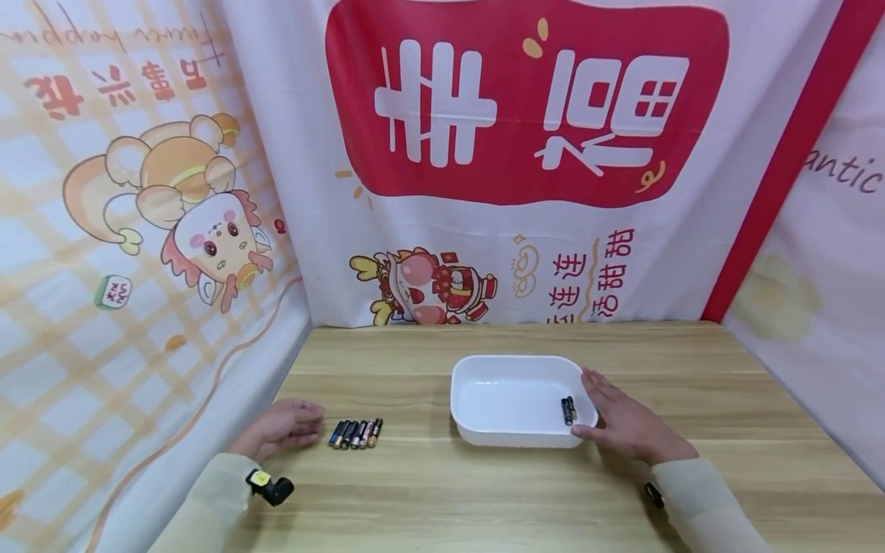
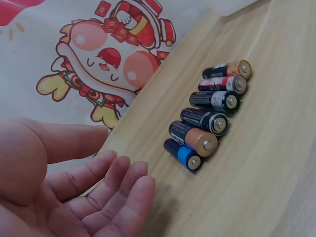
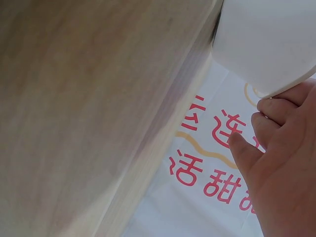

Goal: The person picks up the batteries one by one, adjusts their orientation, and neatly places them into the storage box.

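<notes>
Several batteries (image 1: 356,434) lie side by side in a row on the wooden table, their labels mostly black with copper, blue, red and silver bands. Just left of the row is my left hand (image 1: 290,425), its fingers relaxed and holding nothing; in the left wrist view that hand (image 2: 94,192) is apart from the blue-banded battery (image 2: 183,155). My right hand (image 1: 625,418) holds the right end of a white plastic basin (image 1: 484,438), thumb at the near corner and fingers over the rim. Two dark batteries (image 1: 568,411) lie inside, near that end.
The wooden table (image 1: 415,507) ends at a printed cloth (image 1: 525,261) hanging behind it. More printed cloth (image 1: 173,307) stands along the left side, and another cloth (image 1: 816,322) borders the right. Small black cameras are strapped to both wrists.
</notes>
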Demonstrator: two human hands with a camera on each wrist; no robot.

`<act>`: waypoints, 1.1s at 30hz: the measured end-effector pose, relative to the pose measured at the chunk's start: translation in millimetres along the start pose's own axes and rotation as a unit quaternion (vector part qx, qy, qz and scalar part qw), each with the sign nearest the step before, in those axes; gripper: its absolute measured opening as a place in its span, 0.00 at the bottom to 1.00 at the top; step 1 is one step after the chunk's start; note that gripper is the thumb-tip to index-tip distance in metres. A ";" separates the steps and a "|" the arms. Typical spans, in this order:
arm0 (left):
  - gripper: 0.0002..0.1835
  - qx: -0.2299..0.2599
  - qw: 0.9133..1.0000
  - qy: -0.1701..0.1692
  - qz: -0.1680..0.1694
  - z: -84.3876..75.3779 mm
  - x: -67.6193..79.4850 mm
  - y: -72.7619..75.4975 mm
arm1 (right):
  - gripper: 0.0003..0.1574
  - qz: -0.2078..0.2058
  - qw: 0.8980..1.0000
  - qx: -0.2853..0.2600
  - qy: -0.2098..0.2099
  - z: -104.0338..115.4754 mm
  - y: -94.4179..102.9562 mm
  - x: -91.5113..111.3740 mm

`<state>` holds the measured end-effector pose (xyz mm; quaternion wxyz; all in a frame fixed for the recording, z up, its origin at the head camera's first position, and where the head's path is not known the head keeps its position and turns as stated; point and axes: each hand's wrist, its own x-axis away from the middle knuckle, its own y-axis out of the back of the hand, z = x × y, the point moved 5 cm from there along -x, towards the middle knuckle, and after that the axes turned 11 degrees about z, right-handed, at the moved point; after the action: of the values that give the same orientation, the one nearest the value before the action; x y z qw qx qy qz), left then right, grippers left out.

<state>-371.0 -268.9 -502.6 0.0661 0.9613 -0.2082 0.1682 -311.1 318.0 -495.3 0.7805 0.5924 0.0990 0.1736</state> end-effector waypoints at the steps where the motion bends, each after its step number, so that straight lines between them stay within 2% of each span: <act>1: 0.19 0.001 1.000 0.002 0.005 2.0 0.4 0.1 | 0.65 0.000 1.000 0.000 0.000 0.5 0.0 0.1; 7: 0.20 -0.008 1.000 0.019 0.006 5.4 -1.2 -5.4 | 0.66 -0.001 1.000 -0.003 -0.002 2.1 1.3 1.7; 15: 0.19 -0.055 0.997 0.042 -0.038 3.0 -8.2 -15.7 | 0.66 0.001 1.000 -0.014 -0.008 3.8 2.3 2.1; 19: 0.17 -0.108 0.991 0.049 -0.067 1.9 -12.0 -19.1 | 0.66 -0.001 1.000 -0.011 -0.007 2.5 2.0 1.3; 23: 0.14 -0.164 0.982 0.047 -0.077 1.9 -15.3 -22.8 | 0.66 -0.006 1.000 -0.008 -0.007 1.9 2.3 0.8; 33: 0.10 -0.222 0.970 0.044 -0.088 -1.9 -20.1 -27.0 | 0.66 0.004 1.000 -0.012 -0.015 1.6 1.5 -0.6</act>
<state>-377.4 -236.5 -509.4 0.3013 0.9287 -0.1522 0.1536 -311.3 316.7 -493.5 0.7884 0.5856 0.0833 0.1690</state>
